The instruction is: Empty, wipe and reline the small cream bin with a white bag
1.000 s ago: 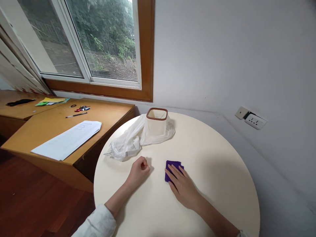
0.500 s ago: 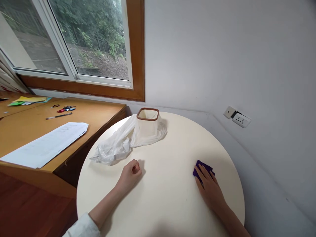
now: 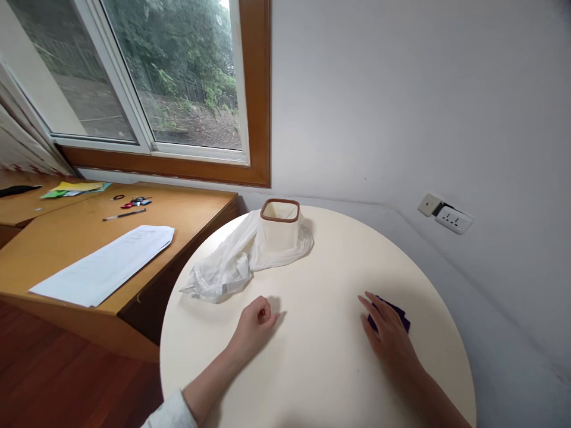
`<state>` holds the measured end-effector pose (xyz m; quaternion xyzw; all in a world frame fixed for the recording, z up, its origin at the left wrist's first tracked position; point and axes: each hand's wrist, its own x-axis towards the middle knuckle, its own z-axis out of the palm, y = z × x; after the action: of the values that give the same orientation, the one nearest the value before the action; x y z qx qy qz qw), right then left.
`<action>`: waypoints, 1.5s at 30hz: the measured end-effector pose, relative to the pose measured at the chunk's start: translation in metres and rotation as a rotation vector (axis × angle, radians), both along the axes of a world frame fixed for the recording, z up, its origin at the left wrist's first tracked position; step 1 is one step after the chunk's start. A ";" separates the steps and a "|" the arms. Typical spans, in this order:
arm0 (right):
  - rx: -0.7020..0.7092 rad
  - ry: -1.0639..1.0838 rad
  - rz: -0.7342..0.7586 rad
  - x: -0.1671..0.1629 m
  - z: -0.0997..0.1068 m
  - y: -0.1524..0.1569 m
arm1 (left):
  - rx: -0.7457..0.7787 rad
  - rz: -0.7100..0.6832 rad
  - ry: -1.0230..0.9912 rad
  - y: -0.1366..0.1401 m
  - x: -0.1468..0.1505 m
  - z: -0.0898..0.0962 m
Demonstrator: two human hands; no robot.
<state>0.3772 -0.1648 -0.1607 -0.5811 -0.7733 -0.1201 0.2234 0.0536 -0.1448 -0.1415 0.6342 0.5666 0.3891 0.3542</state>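
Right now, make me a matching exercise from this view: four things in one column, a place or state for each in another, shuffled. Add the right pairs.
Column one
1. Dark purple folded cloth
2. Thin white plastic bag
3. Long white paper sheets
4. Bare left hand

Column two
A. Gathered at the foot of a cream, square-mouthed bin with a brown rim, and trailing off to the left
B. Loosely curled, thumb extended
C. Partly covered by the bare right hand
D. Lying flat on the brown wooden desk

Right pairs: 1-C, 2-A, 3-D, 4-B
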 end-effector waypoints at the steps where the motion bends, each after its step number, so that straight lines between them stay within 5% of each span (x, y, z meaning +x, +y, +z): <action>1: 0.008 0.013 0.027 -0.008 0.007 0.008 | -0.003 -0.002 -0.001 -0.001 0.001 0.001; 12: 0.026 0.098 0.208 -0.124 0.104 0.126 | 0.039 -0.014 -0.018 -0.001 -0.004 0.001; 22: -0.071 0.081 0.245 -0.179 0.117 0.199 | 0.058 0.012 -0.012 -0.001 -0.005 -0.002; 30: -0.139 0.059 0.296 -0.169 0.128 0.183 | 0.071 0.033 -0.019 -0.004 -0.003 0.008; 38: -0.198 0.085 0.396 -0.138 0.137 0.113 | 0.283 0.137 -0.128 0.010 -0.011 0.014; 45: -0.268 0.237 0.570 -0.104 0.139 0.046 | 0.211 -0.096 -0.156 0.029 -0.012 0.024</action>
<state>0.2735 -0.1186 -0.0219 -0.3757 -0.8823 0.1183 0.2579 0.0415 -0.1159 -0.1177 0.6619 0.4623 0.4773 0.3469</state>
